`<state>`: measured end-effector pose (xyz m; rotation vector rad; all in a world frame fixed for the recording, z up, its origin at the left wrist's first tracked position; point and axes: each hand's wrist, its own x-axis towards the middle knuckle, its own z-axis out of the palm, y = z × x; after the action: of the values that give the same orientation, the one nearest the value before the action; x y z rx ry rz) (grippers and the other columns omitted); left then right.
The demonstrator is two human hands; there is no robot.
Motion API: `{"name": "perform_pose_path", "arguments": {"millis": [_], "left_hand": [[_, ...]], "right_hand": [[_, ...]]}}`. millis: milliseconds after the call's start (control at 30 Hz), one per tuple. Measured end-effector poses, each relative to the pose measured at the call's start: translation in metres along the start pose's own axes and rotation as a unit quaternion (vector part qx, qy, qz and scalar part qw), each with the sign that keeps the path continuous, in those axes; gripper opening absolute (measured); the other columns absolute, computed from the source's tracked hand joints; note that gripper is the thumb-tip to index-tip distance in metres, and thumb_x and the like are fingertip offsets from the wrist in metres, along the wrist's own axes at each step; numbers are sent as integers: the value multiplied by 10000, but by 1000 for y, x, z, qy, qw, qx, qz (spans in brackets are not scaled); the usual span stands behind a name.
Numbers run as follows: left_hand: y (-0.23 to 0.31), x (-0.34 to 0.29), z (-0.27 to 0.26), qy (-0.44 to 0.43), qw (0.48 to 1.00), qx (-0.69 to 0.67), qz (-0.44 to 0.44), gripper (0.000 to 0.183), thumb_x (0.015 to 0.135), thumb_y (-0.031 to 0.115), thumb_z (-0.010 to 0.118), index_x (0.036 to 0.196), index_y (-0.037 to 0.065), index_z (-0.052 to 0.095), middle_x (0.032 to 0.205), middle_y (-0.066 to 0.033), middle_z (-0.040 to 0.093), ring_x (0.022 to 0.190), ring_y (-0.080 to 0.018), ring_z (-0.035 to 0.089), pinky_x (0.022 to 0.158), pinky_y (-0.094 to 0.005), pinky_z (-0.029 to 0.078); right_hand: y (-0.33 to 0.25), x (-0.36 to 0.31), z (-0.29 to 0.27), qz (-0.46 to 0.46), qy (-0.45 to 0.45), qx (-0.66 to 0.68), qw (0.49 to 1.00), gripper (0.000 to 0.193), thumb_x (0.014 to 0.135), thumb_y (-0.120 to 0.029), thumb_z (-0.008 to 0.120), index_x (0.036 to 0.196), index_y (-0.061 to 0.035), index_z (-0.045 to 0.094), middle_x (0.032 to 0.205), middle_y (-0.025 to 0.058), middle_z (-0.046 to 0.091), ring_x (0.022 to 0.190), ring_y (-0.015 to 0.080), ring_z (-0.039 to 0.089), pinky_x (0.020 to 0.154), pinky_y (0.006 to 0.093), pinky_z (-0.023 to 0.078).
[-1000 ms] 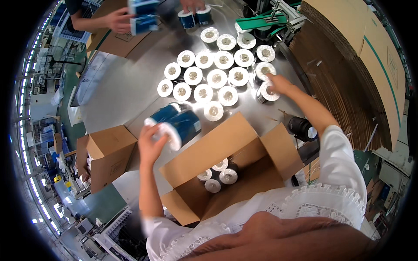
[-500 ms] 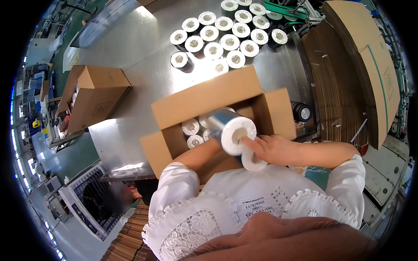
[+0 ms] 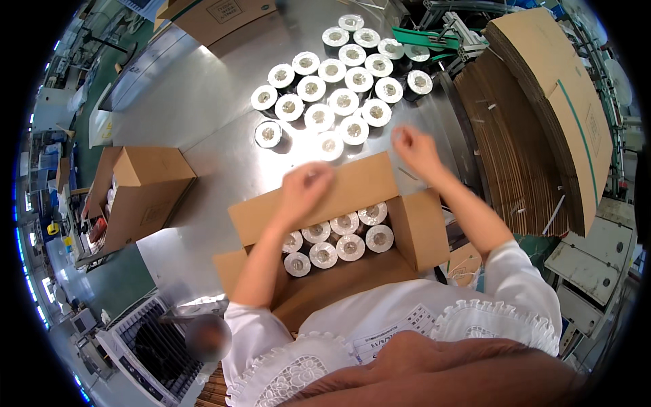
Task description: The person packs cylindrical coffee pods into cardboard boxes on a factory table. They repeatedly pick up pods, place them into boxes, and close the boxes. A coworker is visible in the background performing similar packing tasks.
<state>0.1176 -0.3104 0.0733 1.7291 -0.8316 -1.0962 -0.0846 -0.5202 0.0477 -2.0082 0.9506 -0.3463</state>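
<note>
An open cardboard box (image 3: 426, 230) stands in front of me with its flaps out. Inside, two rows of upright rolls (image 3: 350, 247) with white ends fill its far part, and the near part shows bare cardboard. My left hand (image 3: 308, 192) is over the box's far flap, its fingers curled and smeared by motion. Beyond the far right corner of the box, my right hand (image 3: 415, 150) is raised with curled fingers and nothing visible in them. A group of standing dark rolls with white ends (image 3: 344, 102) covers the metal table just past both hands.
At the left stands another open carton (image 3: 159, 193) with rolls in it. A closed carton (image 3: 220, 20) sits at the far left. Flattened cardboard sheets (image 3: 519, 142) are stacked at the right, beside a green-railed machine (image 3: 451, 37). A person (image 3: 207, 338) is at the lower left.
Both hands have left the box and moved away from me toward the standing rolls. The rolls they held are out of the hands, and the box now shows two full rows.
</note>
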Motion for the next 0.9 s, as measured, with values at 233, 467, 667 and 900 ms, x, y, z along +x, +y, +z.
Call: {"name": "perform_pose_path", "arguments": {"millis": [233,467,667,900], "left_hand": [[-145,162,-1,-22,798,582,157,515,640,251,760,1146,267,669,1312,-154,457,1235,-312,388,1038,-418,339],[-140,199,19,-97,814,567,84,423,633,361,756,1044,264,723,1172,-144,538,1153,-309,461,931,-419,423],[-66,121,-63,19,905,420,65,413,660,352,761,1007,130,730,898,-117,624,892,-290,594,774,-395,493],[37,-104,-125,157,925,-278,-207,207,830,60,623,1020,1,681,1085,-71,656,961,-133,618,846,-266,485]], "right_hand": [[125,161,71,186,-161,-308,919,1021,773,-442,665,1481,4,81,1056,237,646,947,362,644,810,419,519],[188,169,81,128,-35,-182,974,853,680,-372,747,1358,12,399,1023,265,644,963,393,635,853,413,494],[107,114,-13,68,-89,-167,979,701,717,-267,722,1318,-3,475,887,187,669,796,241,674,705,343,521],[-48,-44,-123,-200,21,-118,973,514,807,-48,639,1291,-10,471,910,141,678,744,205,689,657,301,543]]}}
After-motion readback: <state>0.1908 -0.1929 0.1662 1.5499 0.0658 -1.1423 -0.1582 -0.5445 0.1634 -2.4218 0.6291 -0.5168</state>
